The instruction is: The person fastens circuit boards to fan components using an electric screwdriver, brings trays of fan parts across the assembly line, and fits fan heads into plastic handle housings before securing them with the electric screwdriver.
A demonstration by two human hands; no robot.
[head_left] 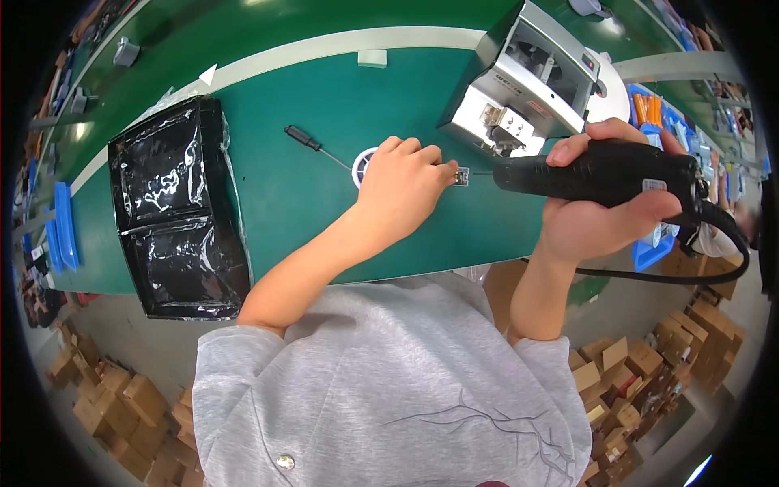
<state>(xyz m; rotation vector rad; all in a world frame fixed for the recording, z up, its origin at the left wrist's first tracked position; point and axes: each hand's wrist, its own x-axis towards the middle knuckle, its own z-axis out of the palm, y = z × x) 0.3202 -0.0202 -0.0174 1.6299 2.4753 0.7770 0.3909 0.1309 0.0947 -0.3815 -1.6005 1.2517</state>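
My right hand is wrapped around a black corded electric screwdriver, whose thin bit points left. Just off the bit's tip is a small shiny rectangular part, pinched at its left end by my left hand. Its exact kind is too small to make out. A white spoked wheel lies partly hidden beneath my left wrist and knuckles. Left of it rests a black-handled screwdriver, its shaft reaching toward the wheel.
A silver-and-black screw feeder stands at the back right. Two black trays wrapped in film occupy the left side of the green mat. Blue bins sit to the right. Cardboard boxes are on the floor.
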